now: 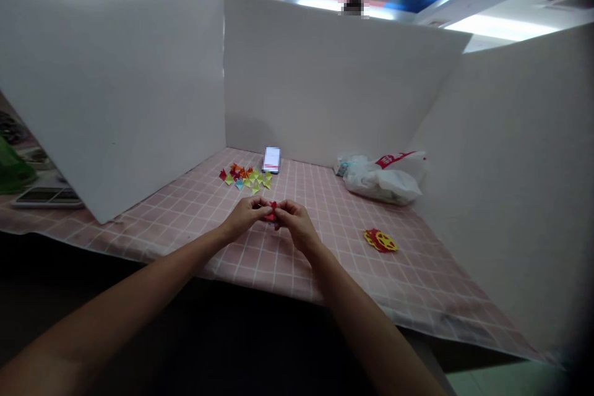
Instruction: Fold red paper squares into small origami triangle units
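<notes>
We see the left forearm and the right forearm, both bare, broad toward the elbow and tapering smoothly to slim wrists. The left hand and the right hand are bare too. Between the forearms we find a dark patch, perhaps clothing, too shadowed to tell.

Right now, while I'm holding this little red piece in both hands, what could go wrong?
The red piece is pinched between your left hand and right hand, so an uneven pull might bend it or make it slip.
The small colored pieces sit close together beyond your hands; a careless forward reach could scatter them.
The phone appears propped upright beside those pieces, so a bump might tip it.
</notes>
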{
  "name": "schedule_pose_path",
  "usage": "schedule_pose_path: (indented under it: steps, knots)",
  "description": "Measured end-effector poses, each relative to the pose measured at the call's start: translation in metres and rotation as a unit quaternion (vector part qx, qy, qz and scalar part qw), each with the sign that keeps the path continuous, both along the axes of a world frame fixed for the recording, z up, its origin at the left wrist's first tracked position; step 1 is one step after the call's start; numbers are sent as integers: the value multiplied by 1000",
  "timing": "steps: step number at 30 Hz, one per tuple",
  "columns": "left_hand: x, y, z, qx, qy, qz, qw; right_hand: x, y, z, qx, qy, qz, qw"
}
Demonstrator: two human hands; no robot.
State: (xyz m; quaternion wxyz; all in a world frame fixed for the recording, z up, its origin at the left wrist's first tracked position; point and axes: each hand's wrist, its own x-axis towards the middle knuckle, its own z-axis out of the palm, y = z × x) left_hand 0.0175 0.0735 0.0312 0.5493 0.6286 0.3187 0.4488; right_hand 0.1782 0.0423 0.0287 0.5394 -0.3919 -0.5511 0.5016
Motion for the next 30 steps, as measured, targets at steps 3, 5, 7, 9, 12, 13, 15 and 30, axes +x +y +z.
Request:
schedule_pose_path:
  steps: [3,5,7,9,12,13,15,30]
  knots:
    - [7,13,-1,16,-4,29,999,4,13,4,-4,-14,-4,1000]
    - [11,19,-3,25,-7,46,999,7,21,6,-1,-28,-8,1000]
    - [14,24,-7,28,-7,57,998,9,28,5,3,-40,-14,999]
    - [15,26,-11,25,-3,66,998,11,34,1,6,-49,-23,998]
    - [15,29,-17,18,5,76,997,11,38,-8,13,-55,-44,997]
    - [15,29,-18,15,7,76,997,10,38,-11,14,-56,-50,997]
    - [15,29,-21,7,5,71,997,9,38,-16,14,-55,-58,997]
    - [18,21,-21,-4,-29,65,997,5,27,-11,1,7,-47,999]
